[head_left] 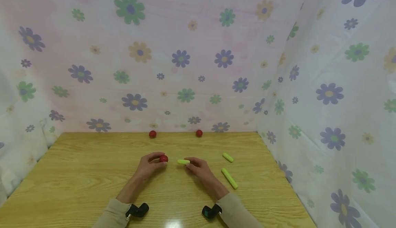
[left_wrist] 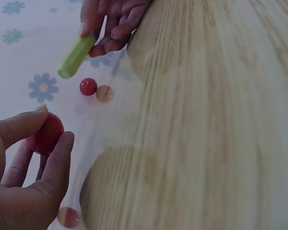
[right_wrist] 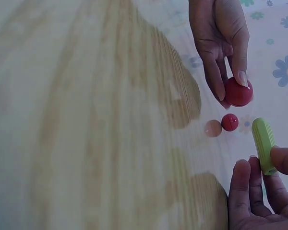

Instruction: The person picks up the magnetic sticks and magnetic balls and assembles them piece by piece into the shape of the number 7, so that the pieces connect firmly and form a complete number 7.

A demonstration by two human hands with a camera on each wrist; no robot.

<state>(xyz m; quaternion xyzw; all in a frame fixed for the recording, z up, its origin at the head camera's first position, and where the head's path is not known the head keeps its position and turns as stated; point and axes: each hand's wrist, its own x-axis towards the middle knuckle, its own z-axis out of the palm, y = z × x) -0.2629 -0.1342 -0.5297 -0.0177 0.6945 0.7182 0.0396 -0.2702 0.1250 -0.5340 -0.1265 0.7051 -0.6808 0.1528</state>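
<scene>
Glossy red ball (head_left: 163,159), lower half of the head view, just left of centre. Left hand (head_left: 149,167) pinches it between thumb and fingertips; in the left wrist view the digits curve round its sides, at the left edge of the frame.

Yellow-green ridged rod, short, blunt-ended (head_left: 183,161): right of that ball in the head view, near it but not touching. Right hand (head_left: 201,170) pinches it by its right end, left end sticking out toward the ball. Right wrist view, lower right: thumb presses one side, fingers spread beyond. Rod's material: cannot tell.

Wood-grain table (head_left: 77,169) fills the lower part of the head view. On it, along the far edge: smooth red ball left of centre (head_left: 152,134), matching red ball close to centre (head_left: 199,133), well apart from each other. Right of the right hand, two loose yellow-green rods, both slanted: a short one (head_left: 228,157) above, a longer one (head_left: 229,178) below, apart.

Beige sleeves (head_left: 236,210) enter at the bottom; black wrist devices (head_left: 140,210) sit at the cuffs. Flower-printed pale cloth (head_left: 198,42) hangs behind the table and down both sides.
</scene>
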